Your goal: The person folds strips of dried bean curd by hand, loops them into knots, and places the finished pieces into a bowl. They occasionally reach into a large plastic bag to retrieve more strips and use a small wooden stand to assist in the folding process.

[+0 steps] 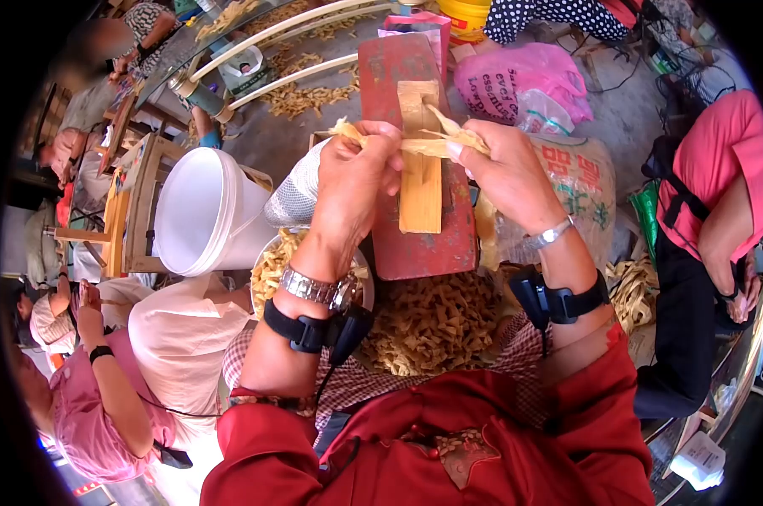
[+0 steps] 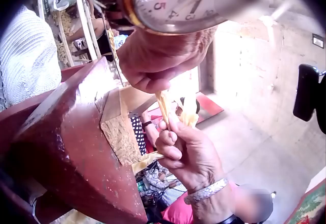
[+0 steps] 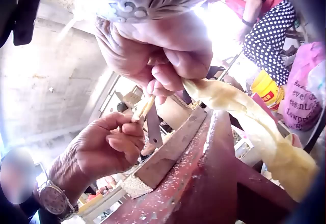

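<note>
A pale yellow, fibrous dried strip (image 1: 428, 147) is stretched between the two hands, over a wooden block (image 1: 421, 207) on a worn red bench (image 1: 390, 244). My left hand (image 1: 352, 173) pinches one end between thumb and fingers, and a short bit sticks out past it. On the other side my right hand (image 1: 512, 173) grips the strip with curled fingers. In the right wrist view a long, wide tail of the strip (image 3: 260, 122) hangs from that hand. A flat grey metal piece (image 3: 153, 127) with a small hole stands by the block.
A heap of cut yellow pieces (image 1: 423, 329) lies below the bench, near the lap. To the left are a bowl of pieces (image 1: 273, 266) and a white bucket (image 1: 197, 211). A pink plastic bag (image 1: 525, 80) and a printed sack (image 1: 579, 181) lie to the right. Other people sit on both sides.
</note>
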A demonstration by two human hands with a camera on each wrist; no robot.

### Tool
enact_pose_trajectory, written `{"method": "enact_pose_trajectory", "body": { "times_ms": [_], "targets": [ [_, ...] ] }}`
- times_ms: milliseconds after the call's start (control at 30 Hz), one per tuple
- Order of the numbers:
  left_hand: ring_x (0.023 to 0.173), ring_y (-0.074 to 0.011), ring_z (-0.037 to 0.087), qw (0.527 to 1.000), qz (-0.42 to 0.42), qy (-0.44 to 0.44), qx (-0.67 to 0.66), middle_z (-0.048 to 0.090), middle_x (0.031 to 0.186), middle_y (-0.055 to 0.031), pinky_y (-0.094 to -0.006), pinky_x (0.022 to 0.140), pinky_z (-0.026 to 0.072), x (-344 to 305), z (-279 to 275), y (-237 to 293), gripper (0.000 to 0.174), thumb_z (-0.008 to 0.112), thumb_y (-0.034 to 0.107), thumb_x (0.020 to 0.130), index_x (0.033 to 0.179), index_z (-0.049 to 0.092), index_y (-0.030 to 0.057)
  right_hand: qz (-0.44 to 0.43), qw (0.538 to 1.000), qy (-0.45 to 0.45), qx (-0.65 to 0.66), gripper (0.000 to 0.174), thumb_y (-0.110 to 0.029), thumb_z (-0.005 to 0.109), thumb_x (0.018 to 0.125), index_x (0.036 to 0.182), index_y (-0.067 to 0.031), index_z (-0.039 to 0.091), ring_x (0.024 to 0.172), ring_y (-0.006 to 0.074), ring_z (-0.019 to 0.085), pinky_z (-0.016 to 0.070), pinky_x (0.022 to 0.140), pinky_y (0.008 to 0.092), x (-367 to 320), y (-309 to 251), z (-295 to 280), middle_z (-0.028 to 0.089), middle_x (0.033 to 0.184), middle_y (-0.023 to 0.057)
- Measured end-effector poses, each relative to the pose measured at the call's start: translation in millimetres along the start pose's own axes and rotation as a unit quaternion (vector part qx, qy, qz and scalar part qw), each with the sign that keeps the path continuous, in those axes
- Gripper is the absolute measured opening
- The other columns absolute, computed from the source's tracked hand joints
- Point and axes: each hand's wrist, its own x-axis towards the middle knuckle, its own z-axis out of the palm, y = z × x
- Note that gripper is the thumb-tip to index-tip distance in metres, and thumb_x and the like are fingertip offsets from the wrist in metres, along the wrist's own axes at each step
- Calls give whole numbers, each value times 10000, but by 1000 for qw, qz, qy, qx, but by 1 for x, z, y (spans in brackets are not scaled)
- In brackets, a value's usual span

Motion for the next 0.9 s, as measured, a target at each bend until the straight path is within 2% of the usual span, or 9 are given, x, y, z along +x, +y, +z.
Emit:
{"method": "enact_pose_trajectory", "body": {
  "times_ms": [33, 167, 233, 267, 500, 633, 700, 767, 900],
  "targets": [
    [461, -55, 393, 998, 6, 14, 57, 533, 627, -3, -202, 418, 332, 7, -2, -12, 85, 578, 118, 871, 883, 583, 34, 7, 1000, 1, -15, 231, -197, 595, 838, 874, 31, 590, 613, 365, 526, 428, 602, 395, 0, 2, 1, 557, 702, 223],
    [444, -52, 415, 977, 0, 80, 197, 528, 604, 3, -192, 384, 312, 9, -17, -22, 102, 597, 141, 866, 862, 590, 39, 31, 999, -18, 9, 210, -201, 611, 843, 846, 8, 628, 565, 233, 543, 434, 554, 341, -1, 43, 16, 589, 646, 127],
    [411, -42, 381, 993, -57, 7, 102, 519, 584, 8, -190, 373, 299, -14, -15, -4, 133, 570, 162, 889, 850, 595, 38, 96, 989, -49, 105, 200, -205, 623, 845, 830, -7, 647, 545, 144, 537, 432, 528, 303, -11, 23, 6, 593, 618, 57],
    [403, -40, 373, 994, -73, -18, 83, 515, 578, 9, -189, 369, 294, -24, -17, 1, 143, 561, 167, 896, 849, 596, 37, 120, 977, -42, 173, 210, -223, 630, 855, 835, -16, 658, 524, 46, 492, 404, 474, 238, -14, 11, 1, 576, 618, -10],
    [413, -24, 397, 960, -163, -145, 178, 530, 579, 16, -160, 367, 287, -73, -38, 13, 215, 565, 249, 916, 857, 589, 44, 115, 958, -113, 238, 259, -244, 609, 882, 894, 14, 630, 456, 34, 470, 377, 411, 183, -21, 10, -13, 593, 663, 14],
    [512, -16, 459, 932, -162, -241, 216, 546, 634, 28, -163, 433, 341, -101, -31, 8, 214, 604, 261, 899, 876, 585, 49, 151, 939, -9, 310, 254, -237, 596, 886, 943, 10, 616, 489, 45, 500, 386, 414, 181, -20, 15, -19, 606, 702, 23],
    [615, -94, 510, 906, -164, -291, 260, 576, 692, -9, -255, 557, 432, -116, -28, -8, 270, 628, 276, 884, 841, 567, 17, 162, 925, 23, 344, 244, -222, 583, 890, 963, 10, 608, 511, 54, 517, 391, 416, 184, -19, 19, -21, 610, 720, 27],
    [658, -107, 528, 858, -145, -383, 311, 585, 723, -5, -266, 597, 445, -126, -33, -36, 262, 616, 284, 889, 923, 584, 26, 187, 920, 39, 341, 230, -207, 562, 891, 987, -1, 598, 578, 75, 564, 418, 445, 195, -19, 22, -27, 626, 762, 38],
    [682, -180, 599, 794, -111, -417, 428, 648, 802, -126, -317, 637, 479, -137, -31, -56, 334, 613, 287, 883, 1060, 566, 7, 247, 922, 78, 288, 273, -218, 566, 882, 1079, -30, 564, 618, 104, 616, 443, 472, 213, -16, 34, -37, 659, 832, 63]
  ]
}}
